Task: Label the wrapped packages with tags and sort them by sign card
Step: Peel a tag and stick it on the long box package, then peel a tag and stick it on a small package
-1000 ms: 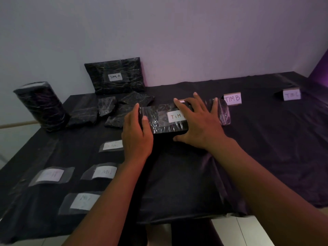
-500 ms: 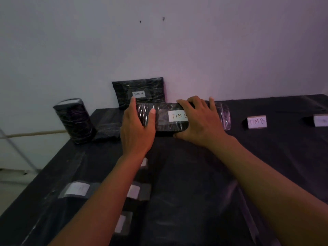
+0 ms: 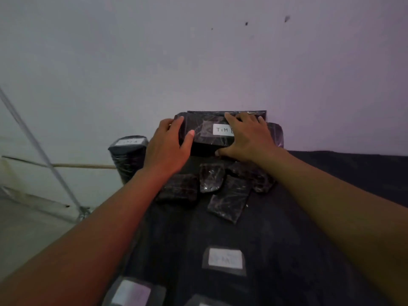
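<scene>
A black wrapped package with a white tag reading "TIM" is held up above the far part of the black table. My left hand grips its left end, thumb on the front. My right hand grips the right half, fingers over the top and thumb under it, hiding the tag's last letter. Behind it the top edge of a larger wrapped package shows against the wall. Several small wrapped packages lie below my hands.
A wrapped cylinder with a tag on top stands at the table's left rear corner. Loose tags in clear sleeves lie near me; another tag lies at the lower left. The table's left edge drops to the floor.
Both hands have carried the tagged package leftward and farther back, over the small packages. The view swung left, so the sign cards on the right have left the frame.
</scene>
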Motion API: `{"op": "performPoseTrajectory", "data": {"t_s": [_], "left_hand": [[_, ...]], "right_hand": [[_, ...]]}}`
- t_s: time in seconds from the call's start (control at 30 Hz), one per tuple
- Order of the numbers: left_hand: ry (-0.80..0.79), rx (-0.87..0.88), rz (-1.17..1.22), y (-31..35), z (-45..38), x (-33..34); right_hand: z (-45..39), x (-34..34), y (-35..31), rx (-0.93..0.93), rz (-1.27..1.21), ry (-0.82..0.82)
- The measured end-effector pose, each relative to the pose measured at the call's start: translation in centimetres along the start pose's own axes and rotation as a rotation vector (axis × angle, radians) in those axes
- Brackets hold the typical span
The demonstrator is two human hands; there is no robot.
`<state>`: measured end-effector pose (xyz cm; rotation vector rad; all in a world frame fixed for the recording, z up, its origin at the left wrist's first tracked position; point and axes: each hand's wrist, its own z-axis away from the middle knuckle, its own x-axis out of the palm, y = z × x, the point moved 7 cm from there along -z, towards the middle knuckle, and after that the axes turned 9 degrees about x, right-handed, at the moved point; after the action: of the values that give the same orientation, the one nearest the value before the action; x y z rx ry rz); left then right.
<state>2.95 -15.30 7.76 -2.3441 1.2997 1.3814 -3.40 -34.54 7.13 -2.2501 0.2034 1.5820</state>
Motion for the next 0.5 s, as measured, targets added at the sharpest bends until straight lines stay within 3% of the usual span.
{"op": "performPoseTrajectory", "data": {"t_s": [0.5], "left_hand": [[-0.364,0.005,-0.160,-5.5,-5.6,4.7]], "right_hand": [[-7.3,8.5,-5.3,-0.067,0.047,-0.187]]}}
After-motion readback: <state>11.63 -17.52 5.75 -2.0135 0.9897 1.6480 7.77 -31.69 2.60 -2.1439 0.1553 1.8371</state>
